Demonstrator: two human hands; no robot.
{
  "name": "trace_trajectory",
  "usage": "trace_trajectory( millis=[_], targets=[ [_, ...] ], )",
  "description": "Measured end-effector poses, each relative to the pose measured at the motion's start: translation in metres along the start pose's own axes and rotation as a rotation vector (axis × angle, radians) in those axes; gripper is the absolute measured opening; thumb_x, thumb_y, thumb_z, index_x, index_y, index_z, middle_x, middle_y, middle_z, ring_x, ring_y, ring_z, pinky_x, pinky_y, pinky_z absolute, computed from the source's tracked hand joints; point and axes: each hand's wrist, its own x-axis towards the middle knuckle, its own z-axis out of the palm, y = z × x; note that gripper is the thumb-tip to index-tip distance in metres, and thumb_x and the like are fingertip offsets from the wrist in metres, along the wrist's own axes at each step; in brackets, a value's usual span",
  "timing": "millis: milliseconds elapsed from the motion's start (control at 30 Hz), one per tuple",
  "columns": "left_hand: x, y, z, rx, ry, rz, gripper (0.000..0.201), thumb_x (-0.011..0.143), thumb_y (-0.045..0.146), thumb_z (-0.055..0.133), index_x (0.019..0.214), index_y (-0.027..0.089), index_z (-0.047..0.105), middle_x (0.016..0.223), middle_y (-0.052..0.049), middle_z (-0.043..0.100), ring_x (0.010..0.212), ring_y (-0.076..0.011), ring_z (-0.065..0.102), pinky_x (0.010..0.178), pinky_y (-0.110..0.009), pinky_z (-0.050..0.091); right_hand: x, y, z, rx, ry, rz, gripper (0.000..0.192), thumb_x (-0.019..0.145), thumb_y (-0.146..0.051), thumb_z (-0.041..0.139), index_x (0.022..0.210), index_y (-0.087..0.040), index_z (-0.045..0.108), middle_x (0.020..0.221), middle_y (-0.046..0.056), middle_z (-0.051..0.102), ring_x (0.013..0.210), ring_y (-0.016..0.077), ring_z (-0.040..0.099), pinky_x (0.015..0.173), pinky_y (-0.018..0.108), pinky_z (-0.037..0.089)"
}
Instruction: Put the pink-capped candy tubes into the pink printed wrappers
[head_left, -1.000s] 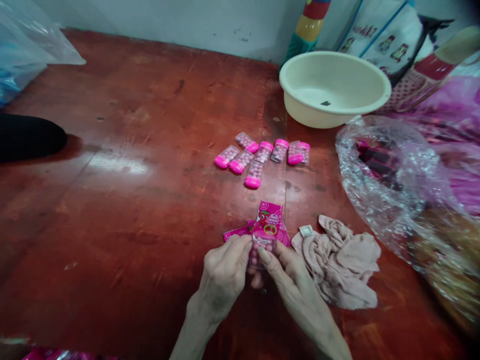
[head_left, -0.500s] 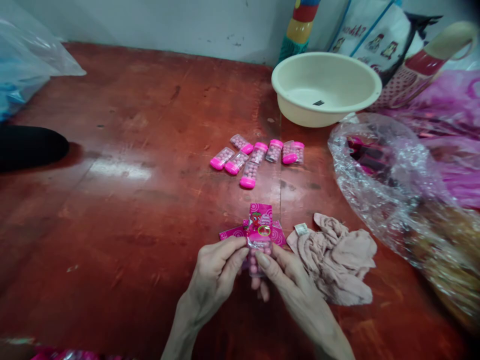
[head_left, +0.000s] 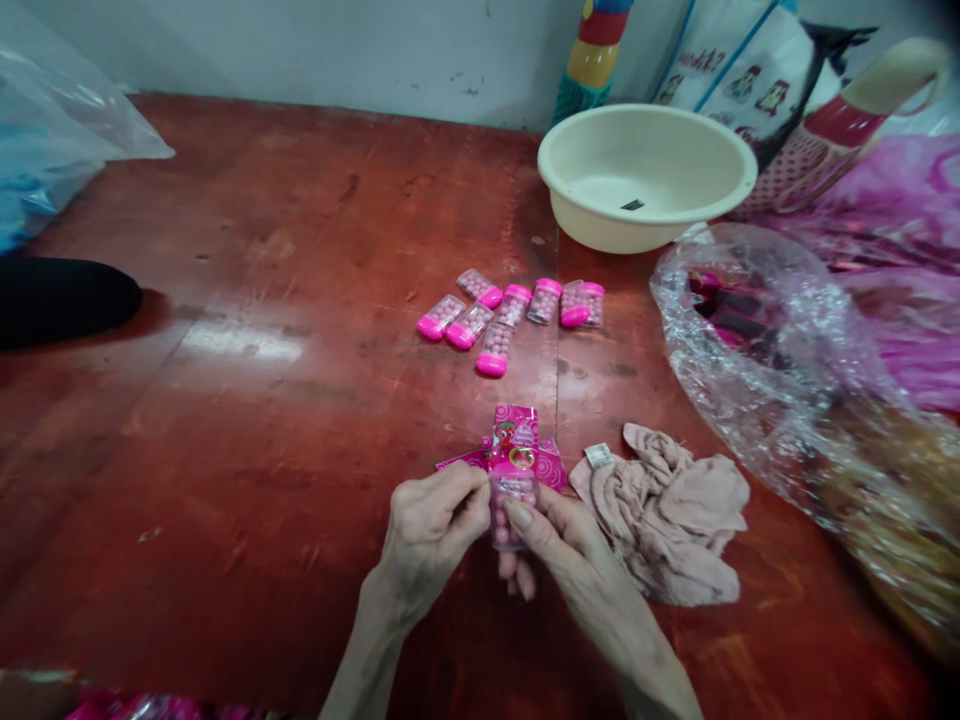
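Note:
My right hand grips a small clear candy container filled with pink balls, thumb across its front and fingers behind it. A printed pink wrapper sleeve with a strawberry picture covers its upper part and sticks up beyond it. Curled at the left edge of the sleeve, my left hand pinches that edge between thumb and forefinger; the exact contact is partly hidden. Behind the container lie more flat pink wrappers. Further back, several pink-capped candy containers are scattered on the red table.
A crumpled beige cloth lies right of my hands. Beyond it sits a clear plastic bag with pink items inside. At the back stands a cream basin. A dark rounded object juts in from the left, below a clear bag.
My left fingers have curled in tighter at the sleeve's left edge, and the thumb has drawn off the container's front. My right hand keeps its hold. The whole view has shifted slightly.

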Motion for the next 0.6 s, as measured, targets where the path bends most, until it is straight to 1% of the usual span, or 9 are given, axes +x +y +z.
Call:
trace_trajectory(
  millis=[100,167,267,333,400,467,500,533,600],
  targets=[
    [0.0,0.001,0.002,-0.049,0.034,-0.012,0.022,0.083,0.013,0.048,0.066,0.013,0.061,0.054,0.001,0.053,0.047,-0.0088,0.048,0.048,-0.019,0.039,0.001,0.001,0.003,0.047,0.016,-0.01,0.027,0.091,-0.039,0.045,0.08,-0.015,0.054,0.059,-0.003,0.054,0.045,0.0064,0.045,0.047,0.02,0.038],
    [-0.001,0.001,0.003,-0.047,0.034,-0.034,0.021,0.083,0.012,0.048,0.067,0.012,0.061,0.054,0.0,0.054,0.047,-0.0087,0.049,0.048,-0.019,0.039,0.001,0.002,0.007,0.063,0.067,-0.018,0.027,0.091,-0.039,0.044,0.08,-0.016,0.054,0.059,-0.003,0.053,0.046,0.0063,0.045,0.046,0.019,0.037],
    [-0.002,0.001,0.006,-0.01,0.047,-0.027,0.019,0.082,0.01,0.049,0.068,0.011,0.062,0.054,0.0,0.055,0.046,-0.0082,0.048,0.047,-0.018,0.038,0.002,0.007,0.013,0.068,0.174,-0.029,0.028,0.091,-0.04,0.044,0.079,-0.016,0.053,0.057,-0.004,0.051,0.046,0.0063,0.045,0.042,0.017,0.034],
    [-0.003,0.002,0.009,0.023,0.087,0.015,0.02,0.081,0.008,0.05,0.065,0.012,0.061,0.052,0.001,0.053,0.044,-0.0074,0.047,0.046,-0.018,0.037,0.002,0.013,0.016,0.046,0.246,-0.049,0.026,0.091,-0.039,0.044,0.08,-0.017,0.053,0.058,-0.004,0.05,0.046,0.0062,0.044,0.041,0.016,0.033],
    [-0.005,0.002,0.013,0.053,0.133,0.044,0.02,0.079,0.007,0.051,0.061,0.012,0.059,0.05,0.002,0.052,0.043,-0.0069,0.045,0.045,-0.018,0.037,0.002,0.02,0.02,0.0,0.345,-0.09,0.024,0.091,-0.037,0.045,0.08,-0.018,0.053,0.06,-0.005,0.048,0.049,0.0064,0.044,0.043,0.016,0.034],
    [-0.007,0.002,0.016,0.043,0.161,0.042,0.02,0.078,0.007,0.051,0.06,0.013,0.058,0.051,0.001,0.052,0.043,-0.0072,0.046,0.046,-0.018,0.037,0.002,0.028,0.023,-0.054,0.449,-0.145,0.021,0.091,-0.036,0.044,0.081,-0.019,0.052,0.061,-0.005,0.047,0.051,0.0068,0.044,0.045,0.017,0.035],
    [-0.008,0.001,0.017,0.007,0.158,0.011,0.019,0.078,0.008,0.051,0.061,0.014,0.059,0.052,0.001,0.053,0.043,-0.0074,0.046,0.046,-0.018,0.037,0.003,0.03,0.024,-0.076,0.489,-0.169,0.02,0.091,-0.035,0.044,0.083,-0.019,0.052,0.062,-0.005,0.047,0.052,0.0071,0.044,0.047,0.017,0.036],
    [-0.009,-0.001,0.018,-0.058,0.149,-0.051,0.019,0.078,0.009,0.051,0.062,0.015,0.06,0.051,0.002,0.053,0.043,-0.0075,0.046,0.046,-0.018,0.038,0.004,0.032,0.025,-0.09,0.513,-0.189,0.018,0.091,-0.035,0.044,0.086,-0.02,0.053,0.064,-0.005,0.047,0.053,0.0073,0.044,0.047,0.017,0.036],
    [-0.01,-0.005,0.019,-0.282,0.141,-0.241,0.019,0.082,0.016,0.051,0.066,0.016,0.062,0.049,0.003,0.053,0.042,-0.0082,0.048,0.045,-0.018,0.039,0.006,0.033,0.024,-0.098,0.507,-0.204,0.017,0.092,-0.035,0.043,0.091,-0.02,0.053,0.066,-0.004,0.048,0.054,0.008,0.044,0.049,0.018,0.037]
  ],
)
